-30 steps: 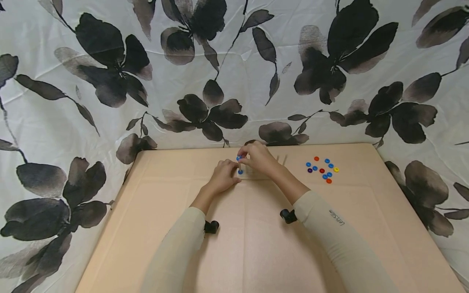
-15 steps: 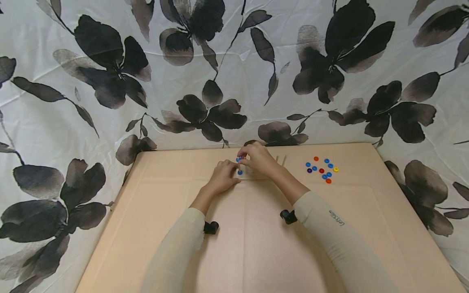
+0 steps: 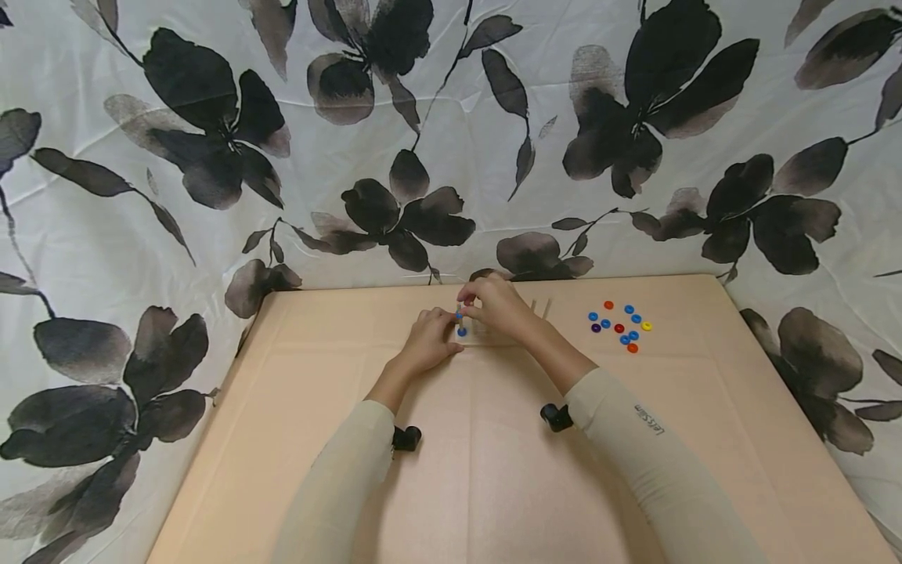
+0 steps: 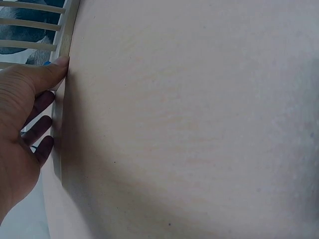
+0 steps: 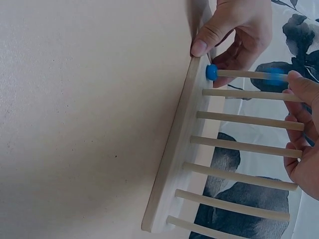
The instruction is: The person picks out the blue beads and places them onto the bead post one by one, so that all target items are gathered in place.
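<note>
A pale wooden rack [image 5: 172, 144] carries a row of upright wooden pegs. My left hand [image 3: 428, 342] grips its left end, thumb [image 4: 61, 61] on the front of the base and fingers behind. One blue bead [image 5: 212, 72] sits at the foot of the leftmost peg. Higher on that same peg is a second blue bead [image 5: 275, 75], blurred and apart from the fingers above. My right hand [image 3: 498, 305] is at the peg's top, its thumb [image 5: 297, 82] beside the tip; fingers bend around the peg ends, and no bead shows between them.
To the right of the rack, loose beads lie scattered: several blue ones [image 3: 629, 309], a yellow bead [image 3: 647, 326], a purple bead [image 3: 596, 328] and some red-orange ones [image 3: 633, 348]. The tan table [image 3: 423, 486] ends at a floral cloth [image 3: 535, 211] behind.
A blue bead that was at the right fingertips has moved down the leftmost peg, away from them. Both hands have stayed nearly in place.
</note>
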Action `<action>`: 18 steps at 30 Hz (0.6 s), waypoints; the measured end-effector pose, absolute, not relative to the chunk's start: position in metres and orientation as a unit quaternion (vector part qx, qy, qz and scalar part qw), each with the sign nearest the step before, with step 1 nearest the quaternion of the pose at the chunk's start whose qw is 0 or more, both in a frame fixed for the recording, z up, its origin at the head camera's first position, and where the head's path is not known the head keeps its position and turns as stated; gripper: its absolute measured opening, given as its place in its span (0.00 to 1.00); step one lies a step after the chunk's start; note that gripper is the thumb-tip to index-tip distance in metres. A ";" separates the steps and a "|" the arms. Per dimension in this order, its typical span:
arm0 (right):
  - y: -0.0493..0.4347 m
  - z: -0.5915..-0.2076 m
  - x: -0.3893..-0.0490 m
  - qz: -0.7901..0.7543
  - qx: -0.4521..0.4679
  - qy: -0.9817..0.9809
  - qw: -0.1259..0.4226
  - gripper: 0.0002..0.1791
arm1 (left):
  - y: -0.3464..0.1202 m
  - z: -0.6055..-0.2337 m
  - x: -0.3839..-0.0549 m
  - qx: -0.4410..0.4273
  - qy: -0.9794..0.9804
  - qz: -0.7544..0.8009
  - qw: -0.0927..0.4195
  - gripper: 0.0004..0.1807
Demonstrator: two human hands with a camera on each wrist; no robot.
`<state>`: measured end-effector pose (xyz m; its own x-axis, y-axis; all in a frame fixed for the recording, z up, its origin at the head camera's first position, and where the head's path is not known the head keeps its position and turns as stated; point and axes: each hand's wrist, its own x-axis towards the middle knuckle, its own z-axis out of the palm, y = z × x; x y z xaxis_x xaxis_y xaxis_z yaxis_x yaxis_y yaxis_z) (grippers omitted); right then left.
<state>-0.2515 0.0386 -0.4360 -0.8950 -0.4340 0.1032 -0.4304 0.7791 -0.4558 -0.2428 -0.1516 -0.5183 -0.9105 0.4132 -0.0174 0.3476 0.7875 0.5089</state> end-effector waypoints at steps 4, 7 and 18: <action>0.041 -0.433 -0.251 -0.251 -0.228 0.941 0.003 0.11 | -0.151 -0.518 -0.242 0.201 0.942 0.260 0.065 0.29; 0.044 -0.428 -0.249 -0.256 -0.225 0.940 0.008 0.13 | -0.151 -0.518 -0.242 0.202 0.942 0.261 0.064 0.28; 0.082 -0.411 -0.237 -0.290 -0.220 0.931 -0.028 0.13 | -0.150 -0.521 -0.243 0.198 0.944 0.255 0.064 0.28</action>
<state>-0.2374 0.0818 -0.4112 -0.9017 -0.3932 0.1799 -0.4259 0.7353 -0.5272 -0.2429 -0.1502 -0.5208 -0.9135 0.4063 -0.0188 0.3414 0.7911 0.5075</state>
